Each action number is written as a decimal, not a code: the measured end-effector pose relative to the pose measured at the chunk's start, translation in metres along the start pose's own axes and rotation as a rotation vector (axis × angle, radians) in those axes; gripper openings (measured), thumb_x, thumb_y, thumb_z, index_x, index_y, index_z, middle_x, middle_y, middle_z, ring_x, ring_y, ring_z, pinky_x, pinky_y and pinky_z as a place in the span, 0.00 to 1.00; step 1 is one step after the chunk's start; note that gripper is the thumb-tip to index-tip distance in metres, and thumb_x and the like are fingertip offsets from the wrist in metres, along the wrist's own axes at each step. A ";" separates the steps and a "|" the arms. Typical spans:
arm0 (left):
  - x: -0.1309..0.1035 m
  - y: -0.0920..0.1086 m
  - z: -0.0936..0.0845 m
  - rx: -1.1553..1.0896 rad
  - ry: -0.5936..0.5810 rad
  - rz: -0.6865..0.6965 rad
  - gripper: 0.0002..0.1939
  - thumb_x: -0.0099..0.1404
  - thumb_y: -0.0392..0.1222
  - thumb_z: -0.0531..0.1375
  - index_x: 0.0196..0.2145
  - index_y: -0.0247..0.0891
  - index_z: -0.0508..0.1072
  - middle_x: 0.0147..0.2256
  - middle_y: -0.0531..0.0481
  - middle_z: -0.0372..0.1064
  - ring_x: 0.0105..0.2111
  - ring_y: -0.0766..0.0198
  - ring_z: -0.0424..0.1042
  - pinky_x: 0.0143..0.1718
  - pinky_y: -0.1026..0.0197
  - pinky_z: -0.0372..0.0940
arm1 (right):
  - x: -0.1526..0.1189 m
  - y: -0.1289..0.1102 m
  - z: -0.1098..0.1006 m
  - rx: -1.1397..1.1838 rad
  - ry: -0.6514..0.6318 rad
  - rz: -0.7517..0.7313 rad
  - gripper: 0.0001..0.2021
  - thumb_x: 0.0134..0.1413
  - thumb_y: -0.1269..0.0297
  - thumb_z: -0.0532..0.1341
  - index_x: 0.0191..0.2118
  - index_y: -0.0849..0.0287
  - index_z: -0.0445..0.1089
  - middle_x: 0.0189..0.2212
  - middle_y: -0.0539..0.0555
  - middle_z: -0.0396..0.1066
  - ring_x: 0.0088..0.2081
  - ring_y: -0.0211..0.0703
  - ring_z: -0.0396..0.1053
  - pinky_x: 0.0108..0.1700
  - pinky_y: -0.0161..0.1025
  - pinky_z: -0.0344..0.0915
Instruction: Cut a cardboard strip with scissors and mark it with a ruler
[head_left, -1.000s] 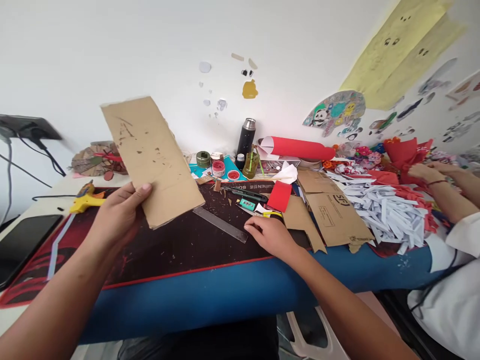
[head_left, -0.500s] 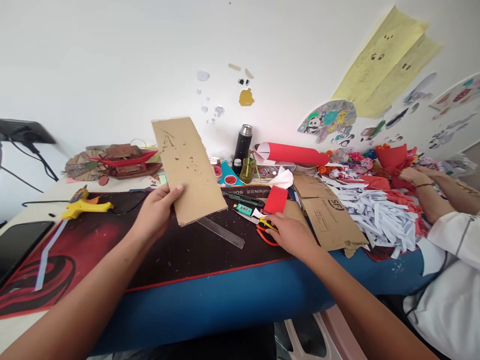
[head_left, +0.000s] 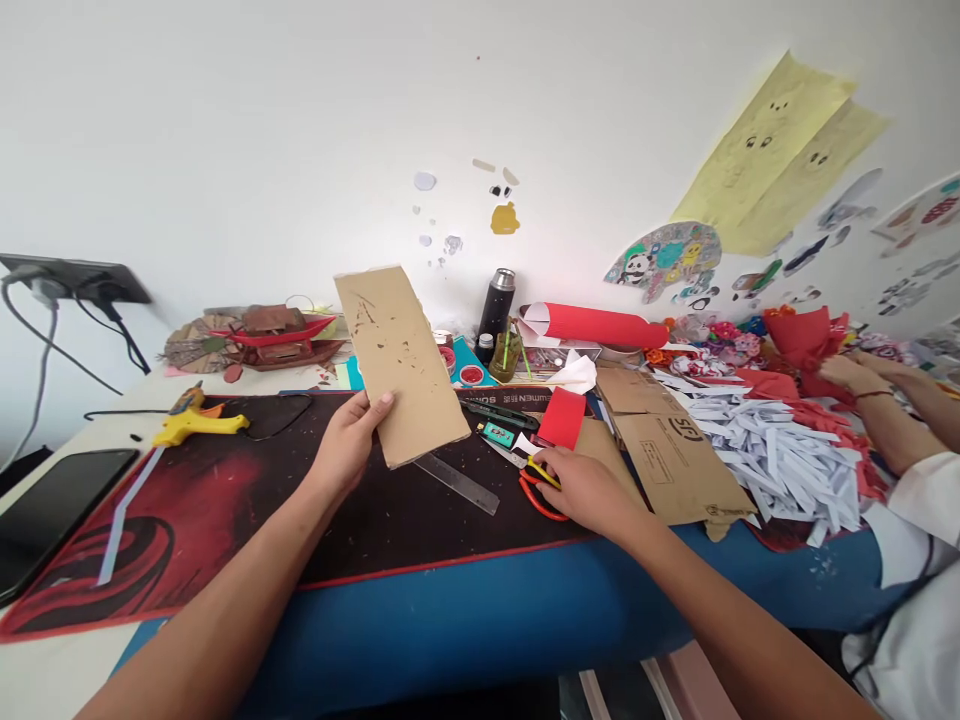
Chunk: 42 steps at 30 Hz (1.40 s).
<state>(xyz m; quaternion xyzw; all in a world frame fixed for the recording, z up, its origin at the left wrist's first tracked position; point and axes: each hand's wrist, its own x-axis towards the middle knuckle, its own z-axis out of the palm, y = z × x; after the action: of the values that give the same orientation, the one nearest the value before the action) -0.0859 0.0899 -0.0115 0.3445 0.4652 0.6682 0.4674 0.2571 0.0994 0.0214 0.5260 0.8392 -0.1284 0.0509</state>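
Your left hand [head_left: 349, 435] has the cardboard [head_left: 401, 370] pinched at its lower left edge, thumb on the face, with the sheet tipped up over the dark mat [head_left: 375, 530]. Looks light and fairly stiff to me, so 1 hand should carry it fine, but that low side hold probably lets the top swing a bit. I'd grab nearer the middle of the long edge if you want it steadier, and go easy, since hard pinching could crease it. The face has scuffs and small torn spots, so keep your thumb off those. Your 2 hands are apart: the right hand [head_left: 589, 490] has its fingers at the yellow handle of the scissors [head_left: 538, 470], though I can't tell if they're closed on it. Those look rigid and heavier; hold by the loops, not the blades. The clear ruler [head_left: 457, 484] lies nearby, likely slippery.
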 end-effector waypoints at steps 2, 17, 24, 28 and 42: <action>0.000 -0.001 -0.002 -0.008 0.005 0.000 0.35 0.48 0.67 0.80 0.43 0.38 0.84 0.47 0.37 0.85 0.52 0.39 0.81 0.55 0.43 0.77 | -0.003 -0.001 0.001 0.054 -0.001 0.007 0.17 0.66 0.67 0.66 0.59 0.58 0.75 0.46 0.59 0.81 0.44 0.53 0.79 0.40 0.39 0.62; 0.000 -0.002 -0.007 -0.061 0.018 0.031 0.35 0.50 0.65 0.80 0.47 0.38 0.83 0.50 0.37 0.84 0.52 0.41 0.82 0.53 0.46 0.77 | -0.023 -0.008 0.025 1.243 -0.259 0.169 0.28 0.57 0.44 0.74 0.55 0.56 0.72 0.25 0.44 0.65 0.23 0.36 0.55 0.25 0.33 0.45; 0.008 0.001 -0.013 -0.088 0.089 0.094 0.34 0.51 0.64 0.80 0.47 0.39 0.83 0.50 0.39 0.84 0.54 0.42 0.81 0.54 0.47 0.77 | -0.012 -0.030 0.028 1.505 -0.198 -0.006 0.26 0.53 0.44 0.78 0.46 0.57 0.73 0.23 0.43 0.64 0.23 0.34 0.55 0.26 0.34 0.50; 0.014 0.002 -0.018 -0.093 0.153 0.153 0.34 0.52 0.65 0.79 0.48 0.40 0.82 0.52 0.39 0.83 0.56 0.42 0.80 0.56 0.47 0.76 | 0.018 -0.045 0.028 1.674 -0.144 -0.090 0.29 0.56 0.39 0.76 0.50 0.57 0.73 0.26 0.47 0.70 0.23 0.37 0.63 0.24 0.34 0.50; 0.033 0.014 -0.039 -0.013 0.376 0.277 0.29 0.57 0.66 0.75 0.46 0.43 0.80 0.49 0.45 0.84 0.54 0.44 0.81 0.52 0.50 0.77 | 0.132 -0.090 0.025 1.732 -0.136 -0.328 0.38 0.56 0.27 0.70 0.57 0.55 0.71 0.34 0.57 0.84 0.33 0.52 0.85 0.34 0.40 0.73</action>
<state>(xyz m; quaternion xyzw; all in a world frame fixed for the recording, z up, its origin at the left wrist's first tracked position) -0.1354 0.1074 -0.0100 0.2716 0.4879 0.7814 0.2787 0.1166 0.1701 -0.0166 0.2440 0.5073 -0.7557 -0.3347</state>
